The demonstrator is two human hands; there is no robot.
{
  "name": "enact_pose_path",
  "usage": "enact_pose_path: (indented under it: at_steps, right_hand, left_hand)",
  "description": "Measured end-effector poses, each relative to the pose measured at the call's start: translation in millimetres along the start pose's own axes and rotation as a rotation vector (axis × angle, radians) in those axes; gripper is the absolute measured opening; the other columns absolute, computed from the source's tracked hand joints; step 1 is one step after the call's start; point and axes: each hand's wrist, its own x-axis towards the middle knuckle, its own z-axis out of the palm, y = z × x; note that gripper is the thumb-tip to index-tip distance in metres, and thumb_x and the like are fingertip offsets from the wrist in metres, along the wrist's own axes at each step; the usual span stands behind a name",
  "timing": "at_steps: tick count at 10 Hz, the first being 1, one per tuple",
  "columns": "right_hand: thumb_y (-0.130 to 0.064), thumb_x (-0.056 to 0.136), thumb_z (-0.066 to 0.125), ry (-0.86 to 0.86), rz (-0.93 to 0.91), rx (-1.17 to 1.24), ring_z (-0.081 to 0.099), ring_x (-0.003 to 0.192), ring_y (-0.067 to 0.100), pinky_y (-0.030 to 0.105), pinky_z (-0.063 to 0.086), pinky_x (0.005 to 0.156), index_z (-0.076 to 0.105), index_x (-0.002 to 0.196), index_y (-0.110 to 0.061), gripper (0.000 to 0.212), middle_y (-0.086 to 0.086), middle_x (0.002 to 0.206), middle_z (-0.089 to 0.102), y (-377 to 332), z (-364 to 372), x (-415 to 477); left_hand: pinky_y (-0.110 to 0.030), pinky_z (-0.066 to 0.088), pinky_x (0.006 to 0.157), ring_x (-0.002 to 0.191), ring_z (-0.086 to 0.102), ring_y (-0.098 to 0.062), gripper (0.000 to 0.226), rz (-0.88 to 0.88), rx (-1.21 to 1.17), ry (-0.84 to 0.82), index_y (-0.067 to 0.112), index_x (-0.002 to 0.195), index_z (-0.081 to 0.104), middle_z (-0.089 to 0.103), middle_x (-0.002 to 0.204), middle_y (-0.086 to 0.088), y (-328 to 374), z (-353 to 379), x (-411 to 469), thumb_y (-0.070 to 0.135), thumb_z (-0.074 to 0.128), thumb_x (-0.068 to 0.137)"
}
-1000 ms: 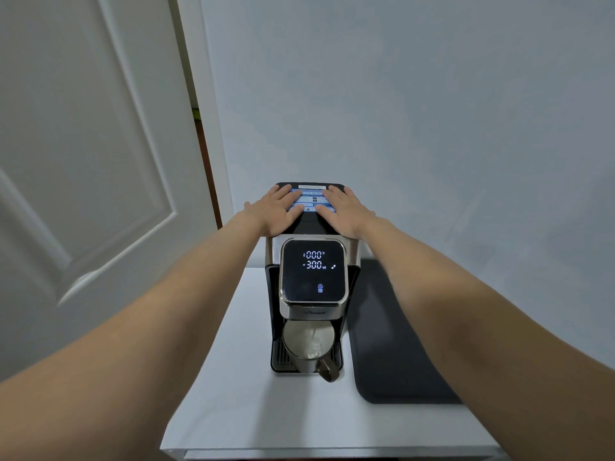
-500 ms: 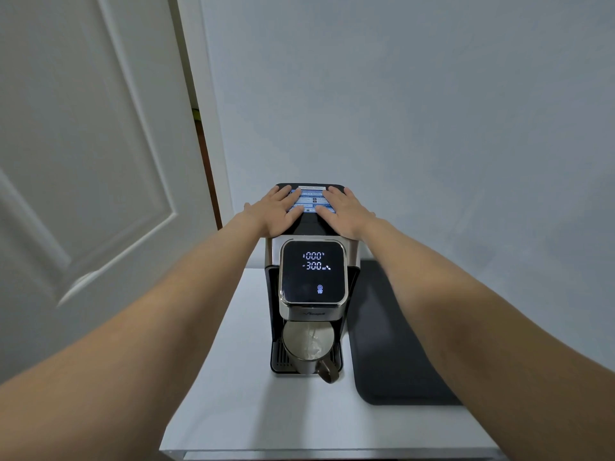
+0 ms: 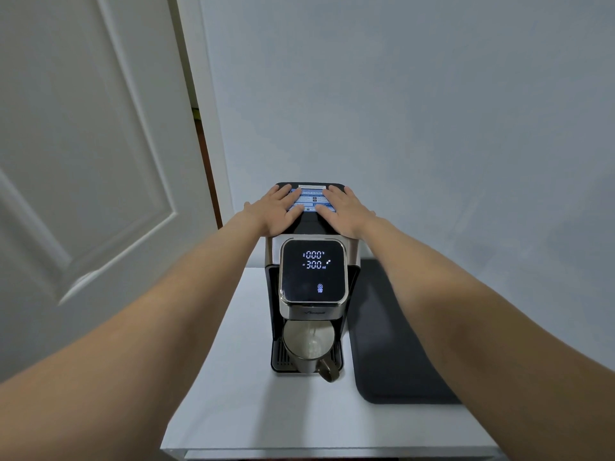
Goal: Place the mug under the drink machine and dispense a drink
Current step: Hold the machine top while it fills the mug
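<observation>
The drink machine [image 3: 312,307] stands on a small white table [image 3: 253,410], its black screen lit with "000" and "300 ml". A metal mug [image 3: 307,347] with a dark handle sits on the drip tray under the spout, and a thin stream of liquid falls into it. My left hand [image 3: 276,207] lies flat, palm down, on the left of the machine's top. On the right of the top my right hand [image 3: 342,209] lies flat the same way. Neither hand holds anything; a blue label shows between them.
A dark mat [image 3: 389,344] lies on the table just right of the machine. A white panelled door [image 3: 83,161] stands ajar at the left, and a pale wall [image 3: 416,111] runs close behind the machine. The table's front edge is near me.
Both hands stay flat on the machine's top. The small indicator beside "300 ml" on the screen changes while liquid keeps falling into the mug.
</observation>
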Motion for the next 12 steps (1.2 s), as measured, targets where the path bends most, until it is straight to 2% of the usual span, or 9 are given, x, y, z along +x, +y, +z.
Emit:
enact_pose_path:
  at_steps: [12]
  right_hand:
    - [-0.048, 0.098, 0.024, -0.002, 0.001, -0.011, -0.005, 0.150, 0.020, 0.059, 0.015, 0.117, 0.012, 0.152, -0.021, 0.061, -0.006, 0.163, 0.004, -0.7, -0.8, -3.0]
  left_hand:
    - [-0.063, 0.011, 0.118, 0.151, -0.005, -0.018, 0.059, -0.016, -0.009, 0.006, 0.026, 0.153, 0.005, 0.001, 0.164, 0.003, 0.4, 1.0, -0.7, 0.049, 0.016, 0.100]
